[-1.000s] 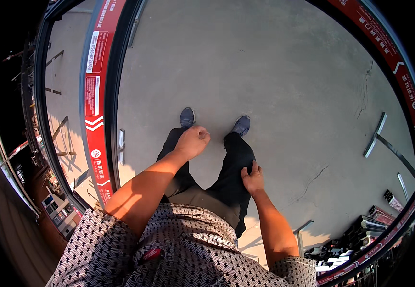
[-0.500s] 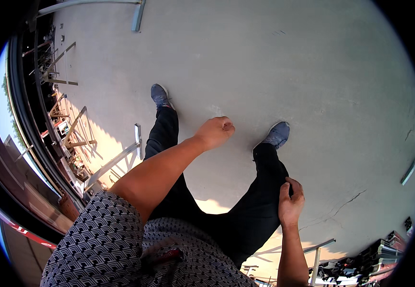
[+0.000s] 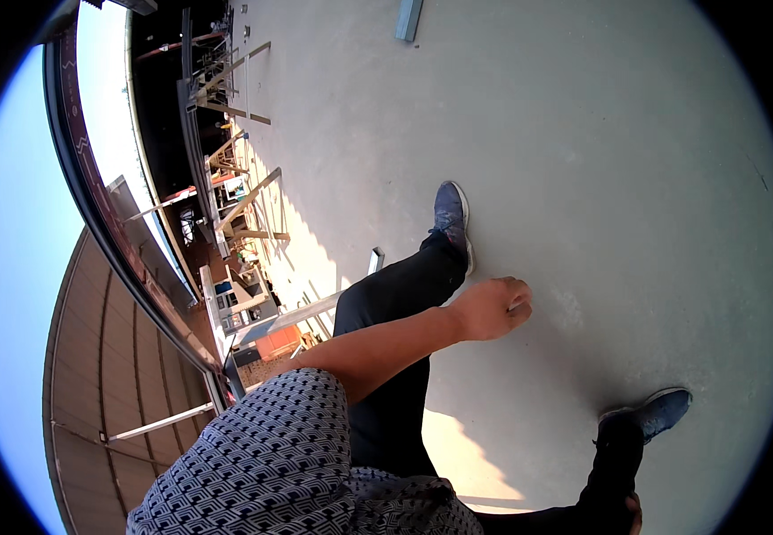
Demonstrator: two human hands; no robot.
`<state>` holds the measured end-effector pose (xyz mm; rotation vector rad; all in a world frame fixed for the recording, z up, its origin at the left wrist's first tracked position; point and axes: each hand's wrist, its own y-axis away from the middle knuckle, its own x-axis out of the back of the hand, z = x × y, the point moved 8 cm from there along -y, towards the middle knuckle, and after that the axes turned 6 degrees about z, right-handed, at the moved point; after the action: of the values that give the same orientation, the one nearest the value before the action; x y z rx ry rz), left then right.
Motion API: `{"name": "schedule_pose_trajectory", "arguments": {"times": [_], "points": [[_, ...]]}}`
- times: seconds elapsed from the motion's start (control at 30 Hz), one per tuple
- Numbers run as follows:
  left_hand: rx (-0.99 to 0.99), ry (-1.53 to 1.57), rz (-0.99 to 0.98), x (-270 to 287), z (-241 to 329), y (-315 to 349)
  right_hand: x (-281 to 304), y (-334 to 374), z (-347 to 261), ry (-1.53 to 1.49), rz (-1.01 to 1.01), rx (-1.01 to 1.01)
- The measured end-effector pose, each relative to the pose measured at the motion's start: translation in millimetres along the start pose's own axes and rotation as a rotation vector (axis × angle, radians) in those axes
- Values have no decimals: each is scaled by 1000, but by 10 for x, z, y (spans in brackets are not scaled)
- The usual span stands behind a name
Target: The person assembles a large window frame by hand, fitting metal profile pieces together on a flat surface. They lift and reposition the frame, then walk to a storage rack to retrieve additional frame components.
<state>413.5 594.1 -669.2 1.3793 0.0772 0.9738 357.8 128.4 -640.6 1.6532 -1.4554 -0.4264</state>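
My left hand (image 3: 493, 309) hangs over the grey floor, just right of my left knee. Its fingers are curled into a fist, and the palm side is hidden, so whatever it may hold cannot be made out. Only a sliver of my right hand (image 3: 633, 513) shows at the lower edge, beside my right trouser leg (image 3: 616, 464), and its fingers are hidden. Below both hands are my blue shoes, the left shoe (image 3: 451, 214) farther off and the right shoe (image 3: 658, 413) out to the right.
Concrete floor (image 3: 627, 178) stretches ahead and right. On the left stand metal frames (image 3: 257, 209) with angled legs, beside sunlit ground. A metal beam (image 3: 302, 314) runs close to my left leg, its upright end (image 3: 376, 260) near the knee. A steel profile (image 3: 409, 20) lies at the top.
The view has turned, with the left-side frames and roof showing more. My legs have spread in a step. My left fist stays closed; my right hand has mostly gone from view.
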Motion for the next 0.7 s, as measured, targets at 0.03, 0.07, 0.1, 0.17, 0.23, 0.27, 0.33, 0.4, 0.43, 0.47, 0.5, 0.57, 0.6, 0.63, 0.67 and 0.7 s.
{"name": "schedule_pose_trajectory", "arguments": {"times": [0.03, 0.07, 0.1, 0.17, 0.23, 0.27, 0.33, 0.4, 0.43, 0.47, 0.5, 0.57, 0.6, 0.63, 0.67, 0.7], "points": [[-40, 27, 20, 130, -14, -6, -180, -123, -7, 32, -15, -13], [-69, 13, 34, 263, -37, -6, -337, -239, -11, 55, -27, -27], [-103, 3, 43, 369, -42, -9, -472, -336, 0, 87, -29, -47], [-256, -31, 36, 520, 96, -126, -635, -399, 11, 140, 19, -97], [-372, 1, 96, 777, 262, -10, -845, -619, 45, 202, -16, -128], [-448, 59, 126, 922, 368, 64, -913, -678, 49, 231, -18, -145], [-545, 284, 136, 1125, 437, 211, -992, -747, 81, 275, -5, -197], [-564, 326, 79, 1289, 348, 318, -1044, -788, 123, 306, 13, -256], [-588, 321, 73, 1394, 276, 345, -1034, -790, 145, 323, 29, -288], [-590, 308, 126, 1574, 190, 349, -1015, -783, 159, 337, 41, -325], [-587, 295, 178, 1767, 107, 359, -1011, -774, 174, 350, 50, -363], [-597, 363, 249, 2120, -50, 351, -955, -711, 151, 369, 83, -434], [-600, 440, 264, 2290, -114, 347, -914, -661, 136, 372, 95, -475], [-606, 522, 277, 2424, -190, 335, -854, -585, 124, 373, 115, -515], [-632, 586, 314, 2520, -240, 350, -786, -508, 106, 370, 134, -557], [-653, 649, 354, 2583, -269, 373, -717, -427, 72, 368, 150, -597]]}}
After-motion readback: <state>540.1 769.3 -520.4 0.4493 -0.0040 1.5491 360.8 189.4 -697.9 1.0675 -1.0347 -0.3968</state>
